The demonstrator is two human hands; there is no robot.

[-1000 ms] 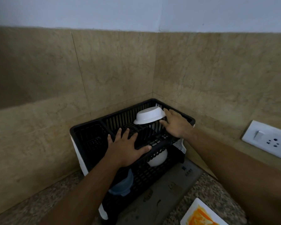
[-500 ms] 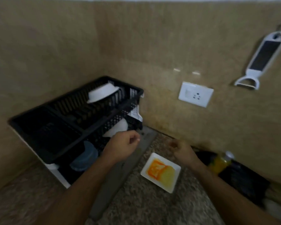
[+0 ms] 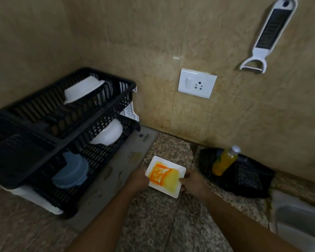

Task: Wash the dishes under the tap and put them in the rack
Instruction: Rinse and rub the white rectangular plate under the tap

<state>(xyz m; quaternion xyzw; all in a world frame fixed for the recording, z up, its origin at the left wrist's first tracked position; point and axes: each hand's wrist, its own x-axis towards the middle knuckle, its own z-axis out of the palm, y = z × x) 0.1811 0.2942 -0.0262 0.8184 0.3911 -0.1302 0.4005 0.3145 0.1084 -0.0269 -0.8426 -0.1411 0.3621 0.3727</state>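
A small square white plate [image 3: 165, 176] smeared with orange and yellow residue lies on the granite counter. My left hand [image 3: 137, 179] grips its left edge and my right hand [image 3: 190, 182] grips its right edge, thumb on the rim. To the left stands a black two-tier dish rack [image 3: 49, 142]. A white bowl [image 3: 83, 90] sits upside down on its top tier; another white bowl [image 3: 107, 134] and a blue lidded container [image 3: 71, 171] sit on the lower tier.
A grey drain mat [image 3: 120, 164] lies under the rack. A yellow juice bottle [image 3: 225, 161] rests on a black tray [image 3: 247, 176] at the right. A sink edge [image 3: 298, 220] shows at the lower right. A wall socket [image 3: 196, 85] and a hanging peeler-grater [image 3: 269, 35] are on the tiled wall.
My hands left the rack, where a white bowl stays on the top tier, and came down to the dirty plate. Both hands now hold its edges. The view swung right and down.
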